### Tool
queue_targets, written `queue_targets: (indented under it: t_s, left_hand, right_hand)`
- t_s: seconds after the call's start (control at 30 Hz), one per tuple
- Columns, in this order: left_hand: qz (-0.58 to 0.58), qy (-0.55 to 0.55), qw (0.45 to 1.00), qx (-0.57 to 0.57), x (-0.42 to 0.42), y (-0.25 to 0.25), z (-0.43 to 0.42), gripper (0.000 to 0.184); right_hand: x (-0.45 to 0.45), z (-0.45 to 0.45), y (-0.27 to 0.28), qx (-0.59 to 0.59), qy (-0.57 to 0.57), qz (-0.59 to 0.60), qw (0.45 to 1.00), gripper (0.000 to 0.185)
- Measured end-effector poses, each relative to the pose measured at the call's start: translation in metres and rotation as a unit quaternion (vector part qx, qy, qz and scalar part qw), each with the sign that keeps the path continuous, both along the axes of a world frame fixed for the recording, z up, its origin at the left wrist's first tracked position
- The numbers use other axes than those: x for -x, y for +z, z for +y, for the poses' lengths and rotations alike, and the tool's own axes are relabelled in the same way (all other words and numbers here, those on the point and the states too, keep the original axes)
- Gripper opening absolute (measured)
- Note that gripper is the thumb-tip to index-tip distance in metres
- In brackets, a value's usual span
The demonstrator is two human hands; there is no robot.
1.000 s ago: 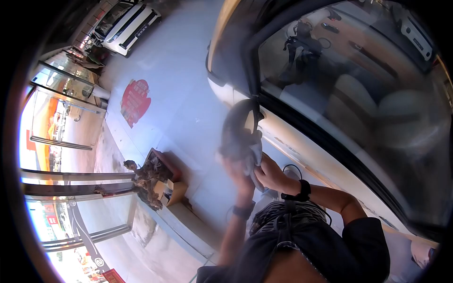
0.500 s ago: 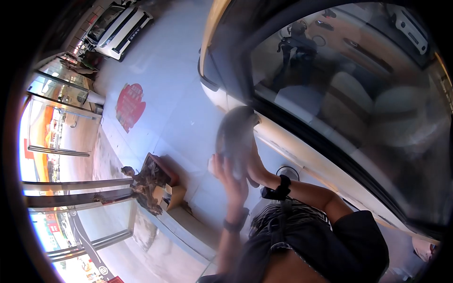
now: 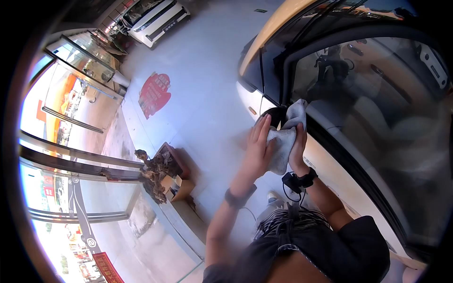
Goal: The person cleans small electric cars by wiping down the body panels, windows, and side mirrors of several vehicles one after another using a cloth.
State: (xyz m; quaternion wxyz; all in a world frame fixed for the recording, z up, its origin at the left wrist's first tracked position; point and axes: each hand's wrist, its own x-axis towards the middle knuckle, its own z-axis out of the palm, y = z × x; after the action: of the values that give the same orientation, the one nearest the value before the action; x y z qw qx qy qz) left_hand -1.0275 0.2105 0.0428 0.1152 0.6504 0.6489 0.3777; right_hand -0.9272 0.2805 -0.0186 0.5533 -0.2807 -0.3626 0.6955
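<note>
A grey-white cloth [image 3: 282, 147] hangs bunched between my two hands beside the car's dark side mirror [image 3: 274, 116]. My right hand [image 3: 297, 152] is closed on the cloth's right side, and a fold of it sticks up above the fingers. My left hand [image 3: 257, 150] has its fingers stretched out together, their tips at the mirror's left side. Its thumb lies against the cloth's left edge. Part of the mirror is hidden behind the cloth and my hands. The car door's window [image 3: 373, 108] is just to the right.
The pale yellow car [image 3: 278, 19] fills the right side. A white car [image 3: 155, 23] stands at the far upper left. Glass doors [image 3: 85, 118] run along the left, with gnarled wood [image 3: 153, 177] and an open cardboard box [image 3: 181, 188] nearby. A red sticker [image 3: 155, 94] marks the floor.
The view has turned, shifting the car and floor to the right. My hands have moved up and right in view, and the cloth now shows clearly between them; earlier they were blurred.
</note>
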Motion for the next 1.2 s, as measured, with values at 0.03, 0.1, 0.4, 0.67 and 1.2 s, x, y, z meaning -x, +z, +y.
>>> queue_targets:
  t_s: [0.03,0.1,0.4,0.67,1.2]
  left_hand:
    - [-0.036,-0.002,0.999,-0.001,0.005,-0.003,0.006,0.055]
    - [-0.111,-0.009,0.994,0.000,0.014,-0.011,0.017,0.051]
    - [-0.266,0.121,0.956,0.017,0.024,-0.041,0.022,0.050]
    - [-0.398,-0.006,0.917,-0.032,0.030,-0.123,-0.032,0.048]
    - [-0.562,-0.184,0.794,0.138,0.087,-0.116,-0.035,0.061]
  right_hand:
    - [0.000,0.006,0.005,-0.020,-0.032,0.000,0.999,0.044]
    - [-0.001,0.025,0.012,-0.145,0.007,-0.104,0.984,0.043]
    - [0.028,0.041,0.054,-0.446,0.047,-0.428,0.785,0.022]
    - [0.027,-0.052,0.033,-0.535,-0.089,-0.464,0.701,0.030]
    - [0.021,-0.071,0.011,-0.655,-0.021,-0.435,0.617,0.030]
